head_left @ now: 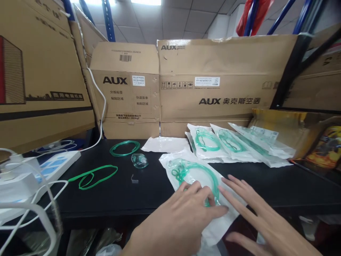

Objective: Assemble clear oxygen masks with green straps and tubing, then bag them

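Observation:
A clear-and-white pouch [170,163] holding coiled green tubing lies at the front edge of the black table, its lower end hanging over. My left hand [181,213] rests on the pouch with bent fingers over the tubing; whether it grips the film is hidden. On the pouch's right side, my right hand [253,209] has its fingers spread, fingertips at the pouch's edge. Left of the pouch lie a clear mask [139,161], a green tube coil [125,154], a green elastic strap [98,184] and a small clear clip-like piece [134,179].
Several sealed pouches [226,144] overlap at the back right. A flat white wrapper [165,144] lies behind the mask. White power strips [53,167] and cables occupy the left. Cardboard panels [226,85] stand along the back.

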{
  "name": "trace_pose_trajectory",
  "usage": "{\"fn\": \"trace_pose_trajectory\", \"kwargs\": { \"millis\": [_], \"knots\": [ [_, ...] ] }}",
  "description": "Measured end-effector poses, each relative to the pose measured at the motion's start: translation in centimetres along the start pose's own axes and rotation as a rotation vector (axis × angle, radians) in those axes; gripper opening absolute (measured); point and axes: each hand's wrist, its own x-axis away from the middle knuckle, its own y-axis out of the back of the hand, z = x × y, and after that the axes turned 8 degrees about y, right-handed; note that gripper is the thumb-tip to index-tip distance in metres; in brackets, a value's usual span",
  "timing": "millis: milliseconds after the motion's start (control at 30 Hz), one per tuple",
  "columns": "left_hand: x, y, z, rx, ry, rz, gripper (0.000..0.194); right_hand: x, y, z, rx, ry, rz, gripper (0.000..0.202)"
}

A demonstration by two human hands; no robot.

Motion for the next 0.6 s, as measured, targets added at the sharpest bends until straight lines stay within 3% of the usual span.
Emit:
{"fn": "trace_pose_trajectory", "kwargs": {
  "millis": [100, 167, 267, 433, 500, 600],
  "knots": [
    [-0.9, 0.2, 0.2, -0.035, -0.062, -0.071, 0.032, -2.1, -0.9, -0.1, 0.139, 0.126, 0.078, 0.068],
    [-1.4, 0.6, 0.0, -0.046, -0.131, -0.183, 0.024, -3.1, -0.9, -0.4, 0.153, 0.189, 0.115, 0.066],
    [-2.2, 0.8, -0.7, -0.041, -0.214, -0.380, 0.020, -4.5, -0.5, -0.2, 0.084, 0.237, 0.139, 0.065],
    [-3.5, -0.5, -1.9, -0.063, -0.325, -0.770, 0.021, -6.1, 1.1, 2.2, -0.004, 0.179, 0.177, 0.054],
    [-3.5, -0.4, -2.4, -0.039, -0.322, -0.898, 0.016, -6.2, 1.9, 2.8, 0.008, 0.160, 0.136, 0.047],
    [-2.5, 1.1, -3.3, 0.040, -0.222, -0.933, 0.021, -5.9, 3.3, 1.8, 0.095, 0.191, -0.048, 0.045]
  ]
}}
